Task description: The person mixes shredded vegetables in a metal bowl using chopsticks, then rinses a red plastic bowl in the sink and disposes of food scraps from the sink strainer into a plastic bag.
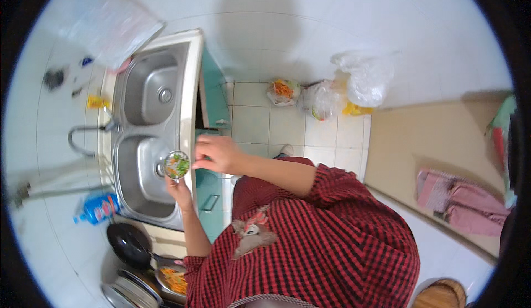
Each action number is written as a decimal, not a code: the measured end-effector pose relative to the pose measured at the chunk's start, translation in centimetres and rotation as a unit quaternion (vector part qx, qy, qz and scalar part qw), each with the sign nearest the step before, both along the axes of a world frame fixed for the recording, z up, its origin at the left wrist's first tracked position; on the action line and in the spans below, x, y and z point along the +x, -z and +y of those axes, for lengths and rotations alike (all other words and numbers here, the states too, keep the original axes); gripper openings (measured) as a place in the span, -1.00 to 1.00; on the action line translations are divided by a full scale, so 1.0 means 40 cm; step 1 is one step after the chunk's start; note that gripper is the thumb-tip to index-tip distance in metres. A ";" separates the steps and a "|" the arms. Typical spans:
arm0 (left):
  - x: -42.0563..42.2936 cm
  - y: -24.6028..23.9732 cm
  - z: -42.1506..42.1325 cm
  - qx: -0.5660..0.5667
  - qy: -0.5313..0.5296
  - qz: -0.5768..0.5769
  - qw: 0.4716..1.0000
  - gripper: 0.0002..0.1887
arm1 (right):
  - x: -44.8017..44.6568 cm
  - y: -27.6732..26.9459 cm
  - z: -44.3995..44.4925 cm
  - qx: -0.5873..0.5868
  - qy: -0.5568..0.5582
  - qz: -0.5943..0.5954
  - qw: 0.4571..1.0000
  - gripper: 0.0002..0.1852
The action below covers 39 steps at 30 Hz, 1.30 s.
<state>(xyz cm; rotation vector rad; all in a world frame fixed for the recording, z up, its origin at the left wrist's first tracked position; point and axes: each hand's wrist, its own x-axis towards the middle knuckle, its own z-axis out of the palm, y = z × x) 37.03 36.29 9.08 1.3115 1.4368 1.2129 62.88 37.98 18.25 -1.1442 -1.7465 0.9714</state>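
Observation:
My left hand (179,194) holds a small round bowl (177,178) over the front edge of the right-hand sink basin (145,204). Chopped green, orange and whitish pieces (177,163) fill the bowl. Just beside it, over the counter's front edge, hovers my right hand (218,154), apart from the bowl. Its fingers are curled and slightly blurred, so whether anything small is between them is unclear. A drain (160,169) is partly hidden behind the bowl.
Another basin (145,88) and a curved faucet (83,131) adjoin. A blue bottle (99,208), black wok (128,245) and pan of orange shreds (174,281) stand alongside. Below, a teal cabinet door (215,96) hangs open. Plastic bags (321,100) sit on the floor tiles.

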 end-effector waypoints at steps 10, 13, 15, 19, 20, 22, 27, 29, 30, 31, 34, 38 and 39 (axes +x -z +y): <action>0.519 0.302 0.223 -0.179 0.224 0.017 0.958 -0.62 | 0.406 0.408 -0.370 -0.255 0.269 -0.037 0.928 -0.76; 0.665 0.495 0.269 -0.167 0.300 0.007 0.939 -0.66 | 0.391 0.589 -0.464 -0.302 0.336 0.005 0.892 -0.83; 0.752 0.636 0.291 -0.159 0.318 0.079 0.931 -0.65 | 0.365 0.714 -0.506 -0.317 0.369 0.033 0.873 -0.85; 0.901 0.887 0.342 -0.095 0.371 0.188 0.905 -0.69 | 0.305 0.916 -0.534 -0.358 0.393 0.089 0.842 -0.86; 0.938 0.939 0.354 -0.107 0.374 0.216 0.896 -0.71 | 0.302 0.960 -0.532 -0.375 0.393 0.104 0.833 -0.87; 0.995 1.016 0.371 -0.024 0.390 0.201 0.898 -0.77 | 0.298 1.038 -0.516 -0.376 0.408 0.129 0.822 -0.89; 1.101 1.192 0.413 0.159 0.415 0.240 0.863 -0.83 | 0.314 1.197 -0.459 -0.327 0.460 0.163 0.809 -0.91; 1.152 1.299 0.434 0.164 0.410 0.285 0.851 -0.84 | 0.319 1.232 -0.445 -0.338 0.466 0.170 0.800 -0.90; 1.183 1.357 0.453 0.135 0.413 0.350 0.830 -0.85 | 0.321 1.241 -0.441 -0.343 0.470 0.175 0.794 -0.90; 1.194 1.403 0.464 0.078 0.416 0.428 0.798 -0.85 | 0.321 1.246 -0.438 -0.358 0.462 0.196 0.787 -0.90; 1.205 1.483 0.482 0.081 0.373 0.500 0.778 -0.87 | 0.329 1.249 -0.431 -0.348 0.484 0.192 0.779 -0.90; 1.206 1.446 0.502 0.121 0.401 0.451 0.788 -0.85 | 0.338 1.236 -0.412 -0.341 0.487 0.194 0.780 -0.89; 1.211 1.427 0.508 0.127 0.401 0.429 0.799 -0.84 | 0.341 1.235 -0.406 -0.344 0.486 0.199 0.778 -0.89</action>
